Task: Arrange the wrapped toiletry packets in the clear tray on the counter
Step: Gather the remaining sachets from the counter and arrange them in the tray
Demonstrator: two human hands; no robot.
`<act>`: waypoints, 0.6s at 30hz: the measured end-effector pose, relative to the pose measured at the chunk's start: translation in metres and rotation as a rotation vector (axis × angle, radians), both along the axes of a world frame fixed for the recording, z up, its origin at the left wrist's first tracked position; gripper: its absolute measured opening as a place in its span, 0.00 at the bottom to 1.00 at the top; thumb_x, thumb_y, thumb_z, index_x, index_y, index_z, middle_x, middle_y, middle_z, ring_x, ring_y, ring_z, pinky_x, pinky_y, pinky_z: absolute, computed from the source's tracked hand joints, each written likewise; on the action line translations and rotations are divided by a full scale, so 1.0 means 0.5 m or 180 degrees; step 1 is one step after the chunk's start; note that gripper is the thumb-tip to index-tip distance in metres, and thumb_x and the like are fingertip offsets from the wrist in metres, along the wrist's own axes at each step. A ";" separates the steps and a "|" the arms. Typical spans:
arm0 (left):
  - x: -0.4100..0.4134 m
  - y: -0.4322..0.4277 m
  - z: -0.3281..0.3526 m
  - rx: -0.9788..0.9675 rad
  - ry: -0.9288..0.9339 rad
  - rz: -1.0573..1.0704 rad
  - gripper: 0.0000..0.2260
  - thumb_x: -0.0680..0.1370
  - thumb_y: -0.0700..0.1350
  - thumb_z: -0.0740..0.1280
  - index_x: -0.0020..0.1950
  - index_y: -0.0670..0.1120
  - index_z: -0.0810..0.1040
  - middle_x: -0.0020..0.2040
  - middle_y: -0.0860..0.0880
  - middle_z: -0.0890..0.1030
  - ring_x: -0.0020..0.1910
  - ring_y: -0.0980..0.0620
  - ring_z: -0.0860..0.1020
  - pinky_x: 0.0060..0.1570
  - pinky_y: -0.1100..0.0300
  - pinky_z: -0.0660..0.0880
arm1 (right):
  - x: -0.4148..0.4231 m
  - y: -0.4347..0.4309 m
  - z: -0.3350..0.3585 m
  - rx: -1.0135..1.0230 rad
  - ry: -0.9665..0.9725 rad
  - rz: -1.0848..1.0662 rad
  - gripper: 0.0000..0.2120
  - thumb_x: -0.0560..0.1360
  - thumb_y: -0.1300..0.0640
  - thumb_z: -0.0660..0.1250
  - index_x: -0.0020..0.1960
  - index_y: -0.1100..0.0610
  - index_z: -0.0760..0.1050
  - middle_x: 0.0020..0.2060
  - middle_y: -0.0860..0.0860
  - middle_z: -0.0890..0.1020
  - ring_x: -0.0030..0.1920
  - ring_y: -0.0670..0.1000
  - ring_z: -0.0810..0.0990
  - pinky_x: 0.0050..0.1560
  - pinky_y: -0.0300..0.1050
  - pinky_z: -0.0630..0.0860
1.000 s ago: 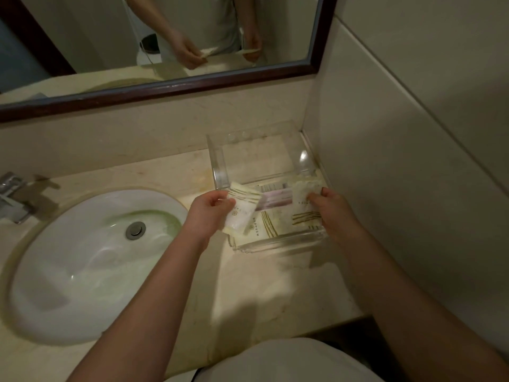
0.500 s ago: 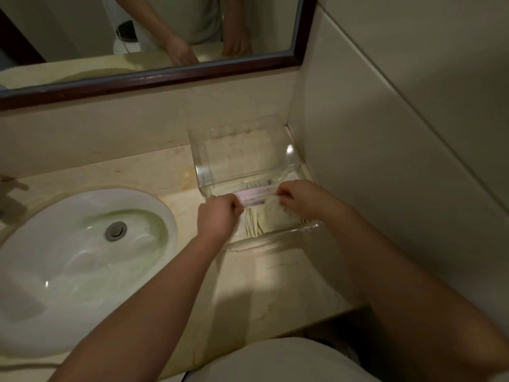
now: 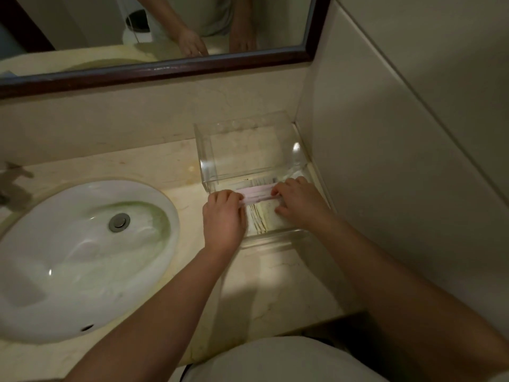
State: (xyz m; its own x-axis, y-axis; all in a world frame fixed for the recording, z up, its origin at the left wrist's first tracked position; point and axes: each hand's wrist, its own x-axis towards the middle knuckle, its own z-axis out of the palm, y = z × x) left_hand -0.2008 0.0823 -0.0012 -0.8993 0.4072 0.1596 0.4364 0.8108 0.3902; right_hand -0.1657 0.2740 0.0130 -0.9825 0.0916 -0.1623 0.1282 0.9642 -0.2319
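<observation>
Head view: left hand (image 3: 223,219), right hand (image 3: 298,201) cover packets (image 3: 261,217); sink (image 3: 82,257) beside tray (image 3: 248,150); grip unclear.

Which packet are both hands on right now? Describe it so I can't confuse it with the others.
Find the clear tray in the counter's corner, right of the sink. Across its front section lies a long pinkish packet, with the left hand and right hand at its ends. The packets under it are cream with gold stripes.
</observation>
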 end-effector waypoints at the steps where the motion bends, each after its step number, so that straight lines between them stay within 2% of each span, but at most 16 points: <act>1: 0.008 -0.003 -0.001 -0.0032 0.0079 -0.0157 0.12 0.75 0.45 0.64 0.57 0.46 0.79 0.57 0.46 0.79 0.58 0.43 0.74 0.54 0.50 0.71 | 0.008 -0.002 -0.001 0.0004 0.0160 -0.0029 0.20 0.71 0.51 0.68 0.62 0.50 0.74 0.58 0.54 0.78 0.59 0.58 0.72 0.56 0.53 0.72; 3: 0.030 -0.009 -0.011 -0.0277 0.0072 -0.0485 0.16 0.78 0.48 0.61 0.63 0.45 0.76 0.63 0.45 0.77 0.66 0.41 0.71 0.62 0.47 0.69 | 0.028 -0.008 -0.008 -0.0127 0.0453 -0.0070 0.21 0.69 0.52 0.69 0.62 0.51 0.75 0.57 0.54 0.78 0.57 0.58 0.73 0.56 0.53 0.73; 7: 0.066 -0.023 -0.042 -0.0857 -0.0310 -0.0699 0.25 0.80 0.54 0.55 0.75 0.44 0.63 0.76 0.44 0.64 0.76 0.42 0.57 0.73 0.41 0.56 | 0.067 -0.018 -0.036 -0.0332 0.0446 -0.0006 0.25 0.70 0.53 0.71 0.67 0.49 0.74 0.60 0.53 0.78 0.62 0.58 0.72 0.63 0.54 0.69; 13: 0.081 -0.033 -0.069 -0.1155 -0.0376 -0.0786 0.32 0.80 0.63 0.45 0.79 0.46 0.47 0.80 0.45 0.46 0.78 0.42 0.41 0.74 0.40 0.43 | 0.086 -0.030 -0.058 -0.0324 0.0653 0.0022 0.26 0.69 0.56 0.70 0.67 0.52 0.74 0.63 0.53 0.77 0.65 0.57 0.70 0.66 0.52 0.67; 18: 0.078 -0.044 -0.050 -0.0949 -0.0402 -0.0648 0.32 0.79 0.63 0.43 0.79 0.49 0.44 0.80 0.47 0.42 0.77 0.44 0.36 0.73 0.42 0.38 | 0.087 -0.046 -0.047 -0.0255 0.0509 -0.0014 0.25 0.75 0.54 0.65 0.71 0.51 0.69 0.70 0.53 0.71 0.71 0.55 0.65 0.72 0.50 0.60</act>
State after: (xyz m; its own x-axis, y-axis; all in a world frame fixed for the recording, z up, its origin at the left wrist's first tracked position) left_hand -0.1618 0.0605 -0.0260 -0.8002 0.5914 -0.0997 0.5638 0.7984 0.2112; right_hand -0.1221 0.2511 -0.0105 -0.9960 0.0889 -0.0108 0.0875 0.9413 -0.3259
